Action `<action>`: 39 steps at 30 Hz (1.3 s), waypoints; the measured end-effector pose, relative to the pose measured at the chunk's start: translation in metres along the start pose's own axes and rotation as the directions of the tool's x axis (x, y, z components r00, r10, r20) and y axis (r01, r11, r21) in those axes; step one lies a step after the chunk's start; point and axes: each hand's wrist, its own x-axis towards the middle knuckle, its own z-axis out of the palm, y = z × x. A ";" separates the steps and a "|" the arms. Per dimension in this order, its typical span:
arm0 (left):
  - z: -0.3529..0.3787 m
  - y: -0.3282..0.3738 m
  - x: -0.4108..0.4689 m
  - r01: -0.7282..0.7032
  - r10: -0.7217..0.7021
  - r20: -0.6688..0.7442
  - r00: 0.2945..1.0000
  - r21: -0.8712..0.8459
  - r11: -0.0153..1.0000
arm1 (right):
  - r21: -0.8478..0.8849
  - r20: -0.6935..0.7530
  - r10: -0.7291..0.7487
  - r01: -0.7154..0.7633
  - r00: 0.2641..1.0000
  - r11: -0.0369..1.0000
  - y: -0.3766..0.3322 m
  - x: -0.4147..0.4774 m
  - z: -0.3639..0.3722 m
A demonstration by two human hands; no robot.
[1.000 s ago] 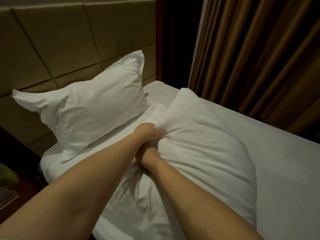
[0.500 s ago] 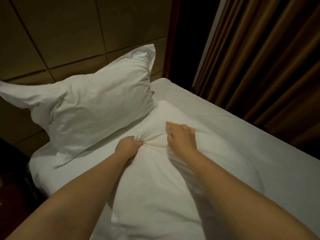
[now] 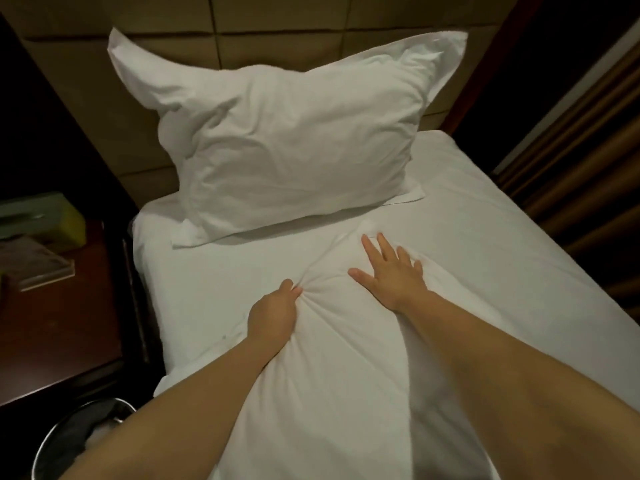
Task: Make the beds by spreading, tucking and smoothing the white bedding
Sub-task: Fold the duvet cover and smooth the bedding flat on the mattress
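Below the propped pillow (image 3: 287, 140), the left hand (image 3: 273, 317) pinches the second pillow (image 3: 332, 358) bunched to anchor it, while the right hand (image 3: 391, 275), fingers spread, flattens it.

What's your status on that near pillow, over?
Left hand pinching near pillow. Right hand flat on it, open. Far pillow against headboard. Nothing in the way.

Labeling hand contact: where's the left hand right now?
Head view, lower centre: the left hand pinches a fold of the near pillow, beside the open right hand pressing flat on it.
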 end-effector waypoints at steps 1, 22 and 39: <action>0.006 -0.005 0.007 0.012 -0.012 0.008 1.000 -0.017 1.000 | -0.024 0.003 -0.019 0.019 1.000 1.000 -0.003 0.013 0.004; 0.105 -0.041 0.100 0.090 -0.120 0.191 0.974 0.159 0.983 | -0.067 0.087 -0.097 0.103 0.991 0.992 0.022 0.165 0.118; 0.098 -0.043 0.091 0.158 -0.122 0.240 0.963 -0.140 0.977 | 0.131 0.046 0.233 -0.237 0.971 0.963 0.017 0.145 0.102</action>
